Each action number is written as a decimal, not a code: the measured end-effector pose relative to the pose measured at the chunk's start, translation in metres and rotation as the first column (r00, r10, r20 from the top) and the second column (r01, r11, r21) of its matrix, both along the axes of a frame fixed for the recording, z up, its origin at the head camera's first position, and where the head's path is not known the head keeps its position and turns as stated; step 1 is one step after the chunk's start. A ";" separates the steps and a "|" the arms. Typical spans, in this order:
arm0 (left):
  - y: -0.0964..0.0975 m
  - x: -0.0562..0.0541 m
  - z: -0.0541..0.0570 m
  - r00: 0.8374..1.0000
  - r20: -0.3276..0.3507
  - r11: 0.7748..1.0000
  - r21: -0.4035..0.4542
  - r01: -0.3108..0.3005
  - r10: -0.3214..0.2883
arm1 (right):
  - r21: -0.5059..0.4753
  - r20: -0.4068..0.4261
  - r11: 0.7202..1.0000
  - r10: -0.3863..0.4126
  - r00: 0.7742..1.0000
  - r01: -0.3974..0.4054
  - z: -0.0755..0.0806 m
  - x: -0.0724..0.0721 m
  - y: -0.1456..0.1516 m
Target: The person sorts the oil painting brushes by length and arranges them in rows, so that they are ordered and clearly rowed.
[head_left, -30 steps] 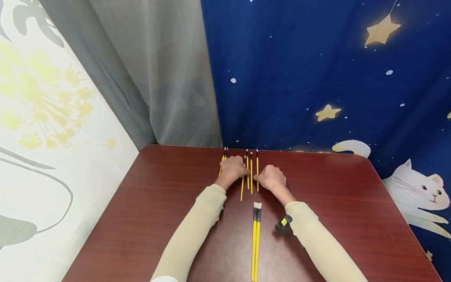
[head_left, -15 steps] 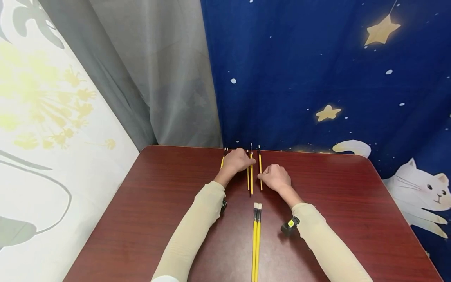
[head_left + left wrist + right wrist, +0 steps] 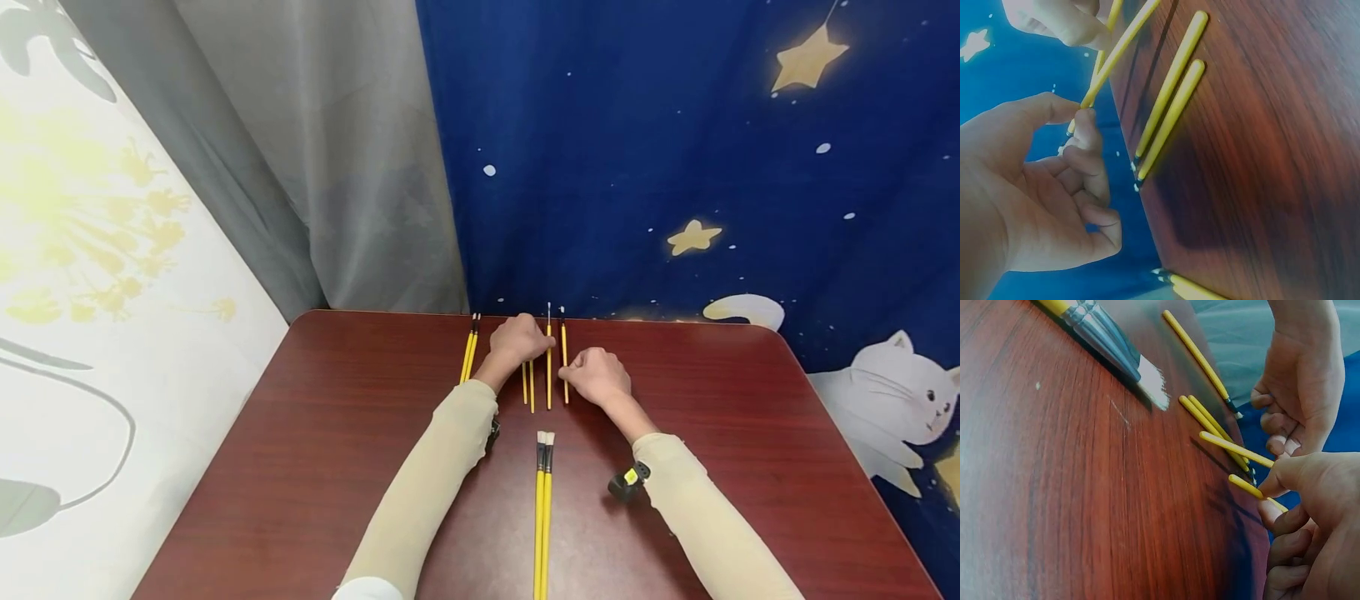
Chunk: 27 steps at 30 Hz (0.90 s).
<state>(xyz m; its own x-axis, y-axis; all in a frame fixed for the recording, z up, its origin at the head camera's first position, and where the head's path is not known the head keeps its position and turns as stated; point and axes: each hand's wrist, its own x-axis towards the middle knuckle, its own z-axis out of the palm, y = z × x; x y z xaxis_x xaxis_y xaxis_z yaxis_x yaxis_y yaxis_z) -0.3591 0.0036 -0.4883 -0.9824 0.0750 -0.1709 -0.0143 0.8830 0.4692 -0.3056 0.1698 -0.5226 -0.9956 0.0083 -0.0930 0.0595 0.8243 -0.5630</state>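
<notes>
My left hand (image 3: 519, 337) pinches a thin yellow paintbrush (image 3: 549, 379) between thumb and forefinger near its bristle end. This brush is raised, handle toward me, its shadow falling on the table. To its right, my right hand (image 3: 597, 377) pinches a second thin paintbrush (image 3: 565, 346) by the handle, the bristles pointing away. In the left wrist view the left hand's brush (image 3: 1119, 53) crosses the other brush. Two small paintbrushes (image 3: 1200, 419) lie side by side on the table below and left of the held ones, partly hidden by the left hand in the head view.
Another pair of thin paintbrushes (image 3: 468, 350) lies farther left by the back edge. Two large flat paintbrushes (image 3: 543, 517) with pale bristles lie nearer me on the dark red table (image 3: 315, 467). A grey curtain (image 3: 360, 167) and a blue one (image 3: 555, 208) hang behind.
My left hand lifted the leftmost of the middle brushes and carried it right, past the two lying ones. My right hand took hold of the rightmost brush and shifted it slightly right.
</notes>
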 end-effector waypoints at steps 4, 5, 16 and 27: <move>0.009 0.000 -0.002 1.000 -0.026 0.999 -0.038 -0.018 0.017 | 0.017 -0.006 1.000 0.003 1.000 -0.003 0.000 0.000 0.001; 0.011 0.000 -0.003 0.999 -0.032 0.999 -0.047 -0.019 0.018 | 0.022 -0.009 1.000 0.006 1.000 -0.006 0.000 0.000 0.001; 0.027 -0.005 -0.012 1.000 -0.011 0.994 -0.108 -0.024 0.022 | 0.064 0.008 0.998 -0.014 1.000 0.014 0.000 0.000 0.005; 0.028 -0.010 -0.022 0.998 0.023 0.987 -0.152 -0.058 0.062 | 0.073 0.014 0.997 0.014 1.000 -0.015 -0.006 0.000 0.000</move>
<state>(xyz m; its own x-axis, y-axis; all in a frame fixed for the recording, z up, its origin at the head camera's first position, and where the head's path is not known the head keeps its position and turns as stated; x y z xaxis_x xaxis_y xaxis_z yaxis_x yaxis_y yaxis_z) -0.3689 0.0315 -0.5103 -0.9791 -0.0124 -0.2028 -0.0801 0.9408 0.3294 -0.3055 0.1702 -0.5289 -0.9944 0.0008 -0.1060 0.0541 0.8639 -0.5008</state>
